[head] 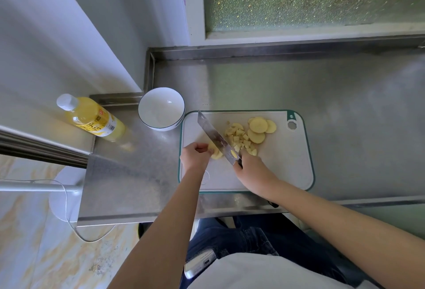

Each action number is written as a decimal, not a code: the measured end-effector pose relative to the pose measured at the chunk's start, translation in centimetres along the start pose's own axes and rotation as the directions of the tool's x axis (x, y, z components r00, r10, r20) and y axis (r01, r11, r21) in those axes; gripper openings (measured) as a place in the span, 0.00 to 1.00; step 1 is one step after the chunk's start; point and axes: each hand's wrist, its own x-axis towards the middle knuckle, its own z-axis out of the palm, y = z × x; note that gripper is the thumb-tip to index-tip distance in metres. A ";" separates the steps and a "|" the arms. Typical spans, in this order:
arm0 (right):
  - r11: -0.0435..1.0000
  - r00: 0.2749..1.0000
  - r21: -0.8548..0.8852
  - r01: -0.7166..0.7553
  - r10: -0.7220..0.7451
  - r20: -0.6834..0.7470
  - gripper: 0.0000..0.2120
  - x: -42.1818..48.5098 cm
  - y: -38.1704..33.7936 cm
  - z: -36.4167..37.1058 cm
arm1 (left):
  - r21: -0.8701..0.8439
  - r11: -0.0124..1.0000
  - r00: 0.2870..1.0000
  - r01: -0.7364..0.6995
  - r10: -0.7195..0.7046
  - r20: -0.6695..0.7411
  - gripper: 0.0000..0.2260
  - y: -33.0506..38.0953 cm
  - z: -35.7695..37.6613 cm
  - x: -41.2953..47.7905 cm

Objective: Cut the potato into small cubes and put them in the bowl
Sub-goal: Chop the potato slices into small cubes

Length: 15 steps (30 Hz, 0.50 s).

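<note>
Right hand grips the cleaver angled across the board; left hand's curled fingers pin potato slices beside the blade.

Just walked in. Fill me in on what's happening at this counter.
A person is dicing potato on a cutting board on a steel counter. The right hand grips a cleaver, its blade angled across the board, while the left hand steadies a potato piece beside the blade. A pile of cubes and a few round slices lie on the board past the blade. The white bowl at the board's far left corner looks empty. A yellow bottle stands further left.
</note>
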 end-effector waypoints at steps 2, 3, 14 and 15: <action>1.000 1.000 -0.005 -0.002 0.002 0.022 0.05 -0.1 0.0 0.1 | 0.005 1.000 1.000 0.001 -0.001 -0.004 0.07 0.0 0.0 0.0; 1.000 0.999 -0.007 -0.002 0.002 0.032 0.05 -0.2 0.0 0.1 | 0.007 1.000 1.000 0.000 0.000 -0.006 0.07 0.0 0.0 0.0; 0.999 0.999 -0.036 -0.021 0.023 0.040 0.04 -0.4 -0.7 0.6 | 0.007 1.000 1.000 0.012 -0.012 -0.017 0.07 0.0 0.0 0.0; 0.999 0.998 -0.033 -0.026 0.028 0.050 0.04 -0.4 -0.8 0.5 | 0.003 1.000 1.000 0.018 -0.018 -0.019 0.07 0.0 0.0 0.1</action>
